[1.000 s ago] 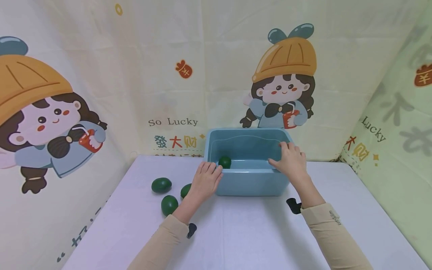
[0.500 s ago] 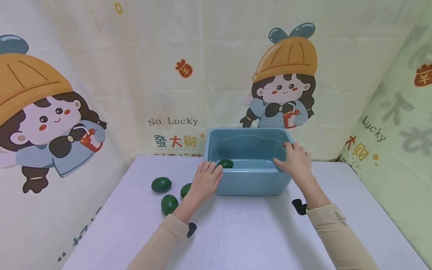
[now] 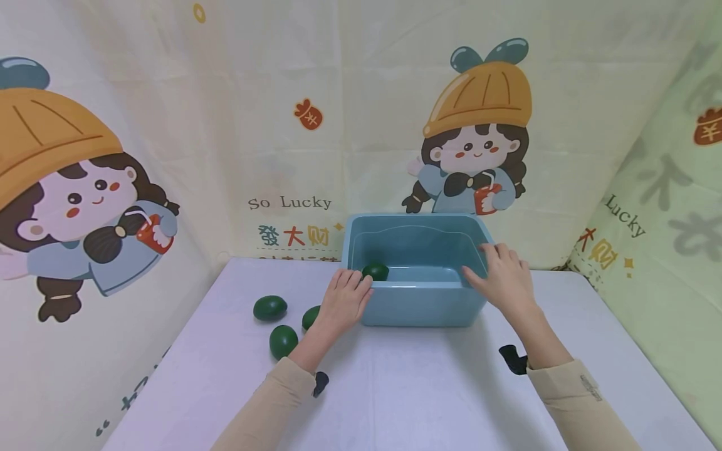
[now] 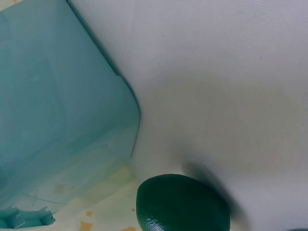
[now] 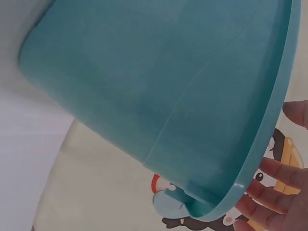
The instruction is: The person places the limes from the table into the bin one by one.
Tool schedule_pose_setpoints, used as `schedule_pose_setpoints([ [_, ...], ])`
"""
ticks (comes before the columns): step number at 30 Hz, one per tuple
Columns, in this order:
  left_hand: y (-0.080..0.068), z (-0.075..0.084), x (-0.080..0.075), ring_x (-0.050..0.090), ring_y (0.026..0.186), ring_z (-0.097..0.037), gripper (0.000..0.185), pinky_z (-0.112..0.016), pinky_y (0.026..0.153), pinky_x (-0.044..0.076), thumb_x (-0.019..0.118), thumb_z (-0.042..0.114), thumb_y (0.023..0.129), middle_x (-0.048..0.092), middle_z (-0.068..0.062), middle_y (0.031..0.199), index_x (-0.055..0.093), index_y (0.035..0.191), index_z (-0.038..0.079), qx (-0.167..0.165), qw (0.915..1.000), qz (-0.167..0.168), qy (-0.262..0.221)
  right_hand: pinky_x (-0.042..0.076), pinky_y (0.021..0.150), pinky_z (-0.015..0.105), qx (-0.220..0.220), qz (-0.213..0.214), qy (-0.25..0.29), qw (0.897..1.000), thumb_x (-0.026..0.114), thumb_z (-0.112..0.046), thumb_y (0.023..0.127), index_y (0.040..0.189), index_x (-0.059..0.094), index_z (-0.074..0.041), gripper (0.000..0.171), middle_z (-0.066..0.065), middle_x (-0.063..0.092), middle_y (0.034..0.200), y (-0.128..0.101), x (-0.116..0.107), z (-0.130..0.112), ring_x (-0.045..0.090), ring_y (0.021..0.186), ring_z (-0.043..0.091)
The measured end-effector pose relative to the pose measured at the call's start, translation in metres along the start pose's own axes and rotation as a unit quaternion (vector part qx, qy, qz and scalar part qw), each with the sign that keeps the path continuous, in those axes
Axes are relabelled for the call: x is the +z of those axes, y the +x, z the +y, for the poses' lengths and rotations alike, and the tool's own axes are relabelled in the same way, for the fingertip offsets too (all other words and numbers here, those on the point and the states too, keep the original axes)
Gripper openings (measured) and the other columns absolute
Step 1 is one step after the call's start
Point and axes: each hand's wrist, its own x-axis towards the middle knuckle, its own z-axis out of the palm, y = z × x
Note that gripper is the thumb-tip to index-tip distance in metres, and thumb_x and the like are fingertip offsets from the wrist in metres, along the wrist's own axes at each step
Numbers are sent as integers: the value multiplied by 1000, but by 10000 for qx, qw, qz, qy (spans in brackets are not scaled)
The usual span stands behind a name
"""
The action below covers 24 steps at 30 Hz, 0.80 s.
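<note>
A blue plastic bin [image 3: 423,305] stands at the back of the white-covered table. My left hand [image 3: 342,307] grips its front-left rim, fingers curled over the edge; that hand is outside the left wrist view. At the right end, my right hand [image 3: 504,279] has its thumb and fingers spread by the rim. In the right wrist view its extended fingers [image 5: 279,192] touch or nearly touch the rim's outside. Inside the bin, at the left, lies one dark green, avocado-like fruit [image 3: 375,271], partly hidden by the front wall.
Left of the bin lie several similar fruits: one green fruit [image 3: 270,308] farther back, another green fruit [image 3: 283,342] nearer, and a third green fruit [image 3: 310,317] partly behind my left wrist. A printed cloth [image 3: 378,156] hangs behind the table [image 3: 417,388].
My right hand has slid to the right, from over the bin's front-right rim to its right end. The fruit inside has rolled and turned slightly. My left hand has stayed put.
</note>
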Motion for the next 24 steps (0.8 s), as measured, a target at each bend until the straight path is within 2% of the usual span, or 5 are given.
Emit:
schedule_pose_setpoints([
  [12,0,-1,-1,43,95,-22,54,-37,89,33,5,34,100,48,-5,95,52,111,10,-27,10000,-55,22,31,90,62,-295,449,204,9983,57,-35,88,123,45,5,55,26,45,117,-21,7,2,40,110,44],
  [20,0,0,1,43,94,-22,53,-38,89,34,5,33,100,48,-6,95,52,110,10,-4,10000,99,6,35,87,58,-975,925,246,9906,58,-31,87,115,52,4,46,22,51,111,-30,23,7,46,105,40],
  [24,0,0,1,43,95,-22,54,-38,90,33,5,34,100,48,-5,96,52,111,11,-22,10000,68,5,36,87,58,-1134,1120,263,9869,58,-29,86,113,53,4,43,22,52,110,-32,32,10,47,103,39],
])
